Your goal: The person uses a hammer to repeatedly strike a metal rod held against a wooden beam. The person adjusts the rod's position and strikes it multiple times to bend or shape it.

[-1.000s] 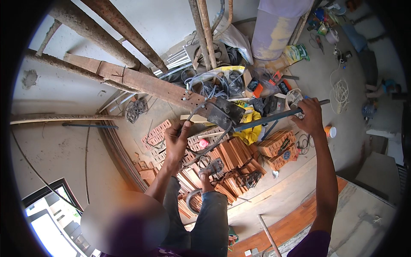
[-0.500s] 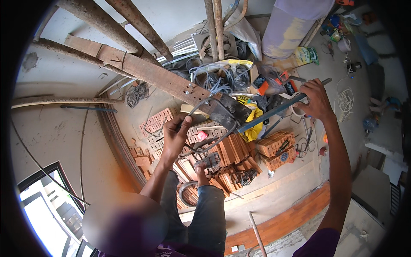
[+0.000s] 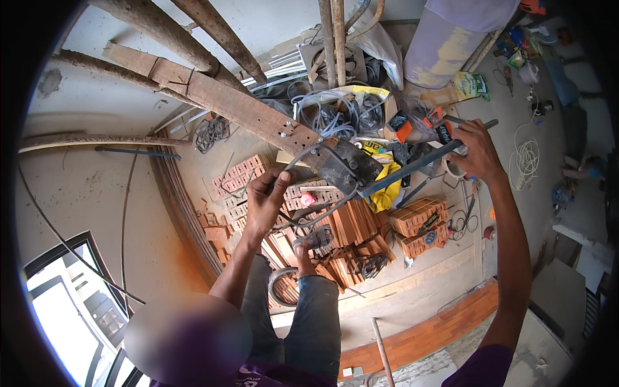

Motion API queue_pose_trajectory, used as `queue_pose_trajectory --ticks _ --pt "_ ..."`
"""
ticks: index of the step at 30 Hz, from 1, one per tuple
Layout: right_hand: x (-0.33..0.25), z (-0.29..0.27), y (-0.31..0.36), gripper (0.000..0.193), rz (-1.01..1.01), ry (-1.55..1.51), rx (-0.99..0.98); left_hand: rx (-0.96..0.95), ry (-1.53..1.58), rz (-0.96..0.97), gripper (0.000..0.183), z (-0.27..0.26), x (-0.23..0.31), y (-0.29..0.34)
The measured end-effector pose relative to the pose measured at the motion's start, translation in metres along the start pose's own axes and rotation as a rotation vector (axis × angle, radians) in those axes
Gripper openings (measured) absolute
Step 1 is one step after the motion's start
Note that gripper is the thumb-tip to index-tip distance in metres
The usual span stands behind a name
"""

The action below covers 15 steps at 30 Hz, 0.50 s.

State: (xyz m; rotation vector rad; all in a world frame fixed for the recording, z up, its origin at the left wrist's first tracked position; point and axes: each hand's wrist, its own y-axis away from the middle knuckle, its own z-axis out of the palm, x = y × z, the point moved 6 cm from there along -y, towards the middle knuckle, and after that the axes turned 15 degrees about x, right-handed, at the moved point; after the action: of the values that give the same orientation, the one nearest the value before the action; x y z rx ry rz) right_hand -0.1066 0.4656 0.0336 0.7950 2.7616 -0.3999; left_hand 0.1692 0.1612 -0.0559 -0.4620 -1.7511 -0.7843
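Observation:
My left hand pinches a thin dark metal rod bent into a loop. The rod's upper run passes over a dark metal plate fixed to the end of a wooden plank. Bolts and small holes show in the plank near the plate. My right hand is wrapped round the far end of a long blue-grey metal bar. The bar's other end lies at the plate's lower right corner, beside the rod. Whether the bar touches the rod cannot be made out.
Rusty poles rise around the plank's far end. Below are stacked bricks, reddish tiles and my sandalled foot. Bags and coiled clear hose lie behind the plate. A white cable coil rests on the floor at right.
The whole view has shifted slightly. Both hands keep their hold, and the rod and bar stay in nearly the same place against the plate.

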Motion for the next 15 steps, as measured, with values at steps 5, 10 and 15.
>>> queue_pose_trajectory --ticks 5,10,15 --pt "0.004 0.009 0.004 0.039 -0.045 -0.009 0.105 -0.028 -0.002 -0.076 0.031 -0.002 -0.002 0.001" --pt "0.007 0.028 0.042 0.037 0.107 -0.002 0.096 0.027 -0.012 -0.034 0.03 -0.004 -0.001 0.002" --pt "-0.012 0.021 0.055 0.038 0.159 0.086 0.164 0.06 0.009 0.012 0.03 -0.004 0.002 0.002"
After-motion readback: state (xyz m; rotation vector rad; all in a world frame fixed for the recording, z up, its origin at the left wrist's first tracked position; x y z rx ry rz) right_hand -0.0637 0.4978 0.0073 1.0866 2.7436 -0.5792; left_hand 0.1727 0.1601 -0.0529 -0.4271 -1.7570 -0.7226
